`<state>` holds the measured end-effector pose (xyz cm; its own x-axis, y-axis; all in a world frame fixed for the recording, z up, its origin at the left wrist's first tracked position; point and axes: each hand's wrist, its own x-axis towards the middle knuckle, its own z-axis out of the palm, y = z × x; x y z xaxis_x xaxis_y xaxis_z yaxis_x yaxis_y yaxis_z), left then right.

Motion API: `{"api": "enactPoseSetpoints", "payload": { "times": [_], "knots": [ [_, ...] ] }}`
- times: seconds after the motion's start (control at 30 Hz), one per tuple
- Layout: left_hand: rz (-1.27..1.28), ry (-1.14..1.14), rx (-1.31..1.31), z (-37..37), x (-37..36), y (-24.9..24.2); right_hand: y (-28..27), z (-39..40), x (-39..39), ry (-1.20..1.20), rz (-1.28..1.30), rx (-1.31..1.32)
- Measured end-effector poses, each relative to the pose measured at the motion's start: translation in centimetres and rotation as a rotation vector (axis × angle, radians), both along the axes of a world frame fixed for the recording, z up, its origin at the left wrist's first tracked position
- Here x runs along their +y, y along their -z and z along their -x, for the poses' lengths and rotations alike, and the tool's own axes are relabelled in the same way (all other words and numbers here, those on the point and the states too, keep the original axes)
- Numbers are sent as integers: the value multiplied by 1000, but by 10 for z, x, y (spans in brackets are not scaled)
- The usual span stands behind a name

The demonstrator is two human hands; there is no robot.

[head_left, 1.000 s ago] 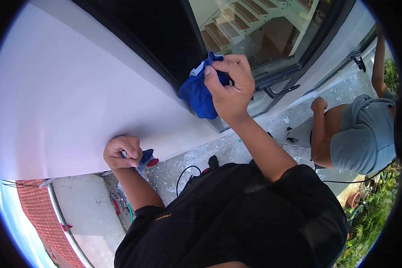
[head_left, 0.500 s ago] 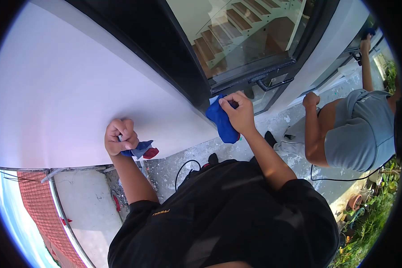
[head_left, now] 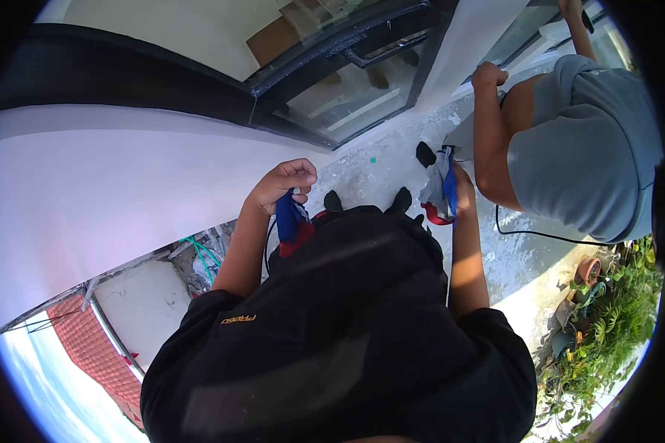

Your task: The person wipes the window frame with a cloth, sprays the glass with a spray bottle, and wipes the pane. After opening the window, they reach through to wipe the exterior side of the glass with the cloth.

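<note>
In the head view my left hand (head_left: 282, 186) is closed, its fingers curled in front of the white wall. A blue and red cloth (head_left: 291, 221) hangs below it from the fingers, against my dark shirt. My right hand (head_left: 463, 193) is lowered at my right side. It grips another cloth (head_left: 437, 183), with blue, grey and red parts, that hangs over the concrete floor. Part of the right hand's fingers is hidden behind this cloth.
A dark-framed glass door (head_left: 347, 96) with a handle (head_left: 384, 50) stands ahead. Close on my right, a person in grey clothes (head_left: 569, 148) works at another window. A black cable (head_left: 539, 235) runs along the floor (head_left: 391, 166). Plants and pots (head_left: 588, 270) line the right edge.
My right hand has dropped from beside the door frame to my right side with its cloth. My left hand has moved right, off the wall area, still with its cloth. The view has turned downward.
</note>
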<state>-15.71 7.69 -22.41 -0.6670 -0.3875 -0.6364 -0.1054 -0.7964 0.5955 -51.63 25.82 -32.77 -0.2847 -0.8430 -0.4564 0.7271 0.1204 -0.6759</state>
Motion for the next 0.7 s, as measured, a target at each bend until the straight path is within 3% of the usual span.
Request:
{"api": "enactPoseSetpoints", "payload": {
  "times": [0.07,0.13,0.2,0.27,0.3,0.4,0.5,0.57,0.7],
  "knots": [
    [-138,26,-22,11,19,26,4,-1,-5,-8,185,-448],
    [-329,63,74,10,41,54,50,1,-14,-68,344,-1334],
    [-356,38,49,9,62,59,61,-3,-16,-81,326,-1432],
    [-349,1,42,10,74,51,65,-17,-11,-65,149,-728],
    [-329,-29,2,9,76,49,48,-19,-19,-121,99,-808],
    [-356,-199,-47,-6,76,65,70,-27,-25,-139,-127,-863],
    [-128,-420,-301,-2,68,51,80,-29,-32,-187,-208,-777],
    [232,-453,-488,4,49,31,88,-24,-42,-194,-168,-773],
    [1237,-483,-717,26,2,-36,86,-12,-83,116,-129,-353]
  ]
}}
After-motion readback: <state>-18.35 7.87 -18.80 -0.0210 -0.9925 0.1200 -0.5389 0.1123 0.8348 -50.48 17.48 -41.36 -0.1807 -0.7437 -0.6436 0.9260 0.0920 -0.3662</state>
